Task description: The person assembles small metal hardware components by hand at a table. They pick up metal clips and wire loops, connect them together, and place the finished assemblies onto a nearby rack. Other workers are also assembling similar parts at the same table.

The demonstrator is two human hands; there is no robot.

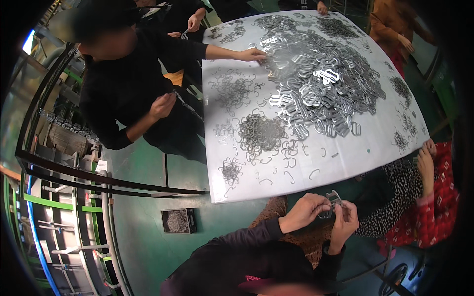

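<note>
Below the table's near edge, my left hand (307, 212) is closed with its fingertips on a flat, bent silver metal link (334, 197). My right hand (345, 222) pinches the same small group of metal links from the other side, the two hands nearly touching. Another silver link hangs beneath my left fingers; how the pieces join is too small to tell. Ahead, on the white-covered table (256, 185), lies a big heap of silver metal links (326, 84). Nearer, at its left, small C-shaped wire hooks (260, 133) form a pile, with loose ones scattered around.
At the left, a person in black (133, 84) reaches to the heap and holds a linked strip. A person in red (419, 202) sits close at right; others stand at the far side. A black box of small parts (177, 221) sits on the green floor beside a metal rack (74, 197).
</note>
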